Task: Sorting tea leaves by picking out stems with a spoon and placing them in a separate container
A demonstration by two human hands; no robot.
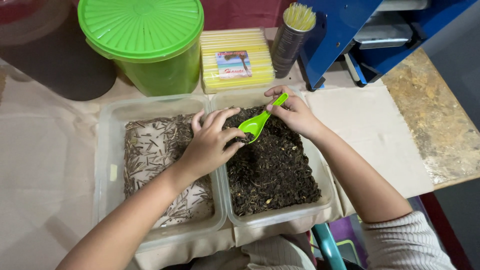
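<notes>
Closest to the camera you've got two clear plastic tubs sitting side by side on a table covered in beige cloth (45, 165). The left tub (107, 165) has a thin scatter of little brown sticks or stems over its bottom, and the right tub (327, 192) is pretty much full of dark, crumbly dried leaf stuff (272, 172). The left hand (210, 142) reaches over the wall between the two tubs, fingers curled in and pinching at a bit of the dark material right at the tip of a small green plastic scoop (256, 124). The right hand (295, 112) has that scoop by the handle, thumb and fingers closed around it, with the bowl end dipped into the dark leaf pile near the far left corner of the right tub. Further back, just past the tubs, there's a flat pack of yellow straws (237, 60), a dark cup stuffed with more yellow straws (294, 37), and a green bucket with a ribbed green lid (147, 42). A blue metal machine (350, 30) sits at the far right.
</notes>
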